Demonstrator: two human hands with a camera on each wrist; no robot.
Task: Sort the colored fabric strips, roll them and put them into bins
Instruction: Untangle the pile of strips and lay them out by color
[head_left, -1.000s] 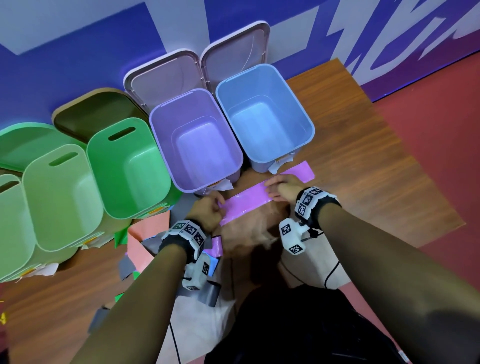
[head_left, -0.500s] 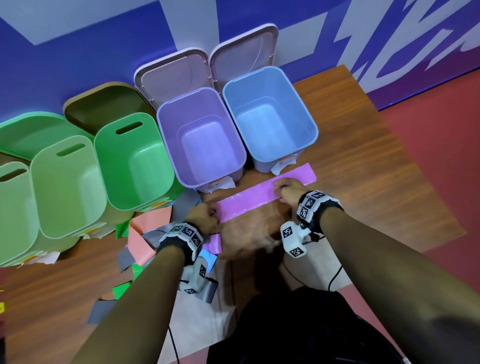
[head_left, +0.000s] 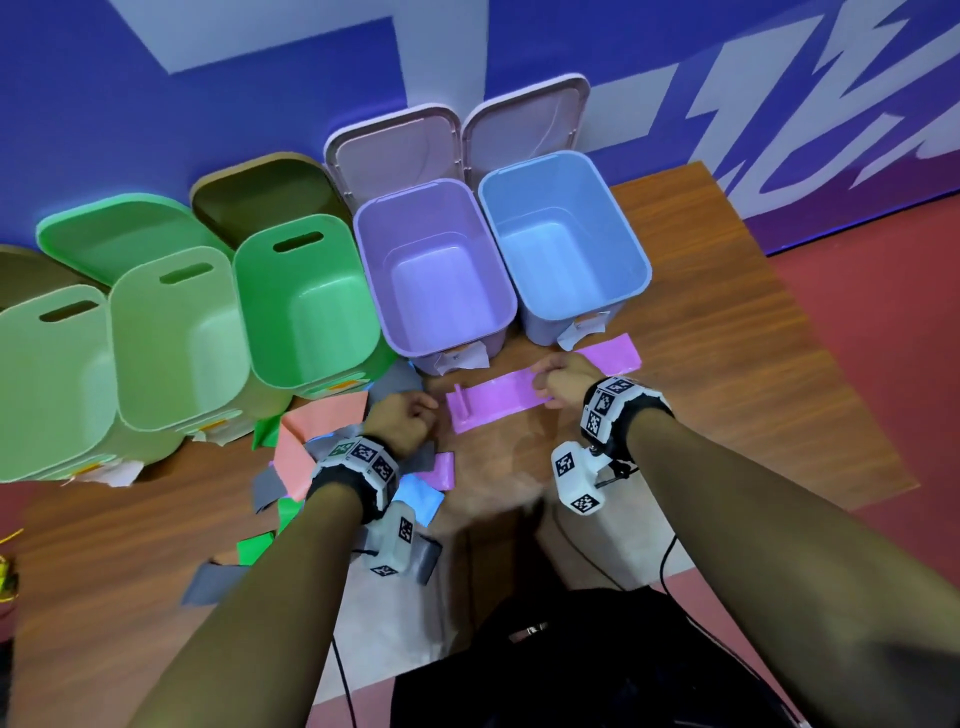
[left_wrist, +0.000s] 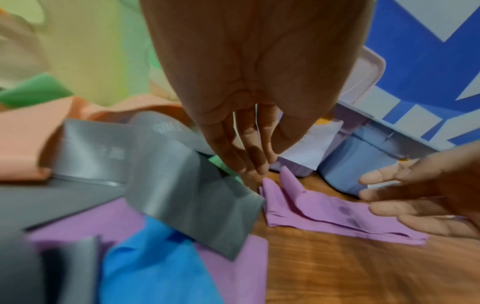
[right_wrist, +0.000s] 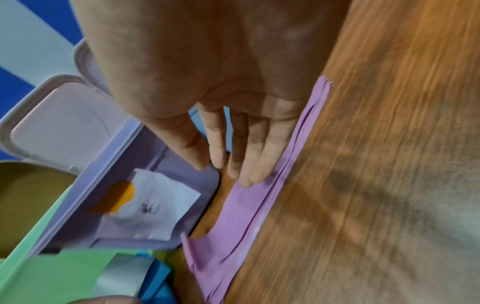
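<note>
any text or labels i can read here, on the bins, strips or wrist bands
No text reads clearly in any view.
Paper label on the purple bin: dark handwriting, too smeared to read.
Paper label on the blue bin: too small to read.
Grey fabric strip: pale print, too blurred to read.
Wrist bands: black-and-white square marker patterns, no words.

Wooden table (head_left: 727, 322), brown grain, set against a blue-and-white wall. At twelve o'clock on it, a row of open bins: blue bin (head_left: 563, 244), purple bin (head_left: 436, 270), then green bins (head_left: 306, 306) toward nine o'clock. Just below the purple and blue bins, a pink strip (head_left: 498, 402) lying flat, its left end curled up. At eight o'clock, a loose heap of strips (head_left: 311, 457): salmon, grey, green, blue, pink.
</note>
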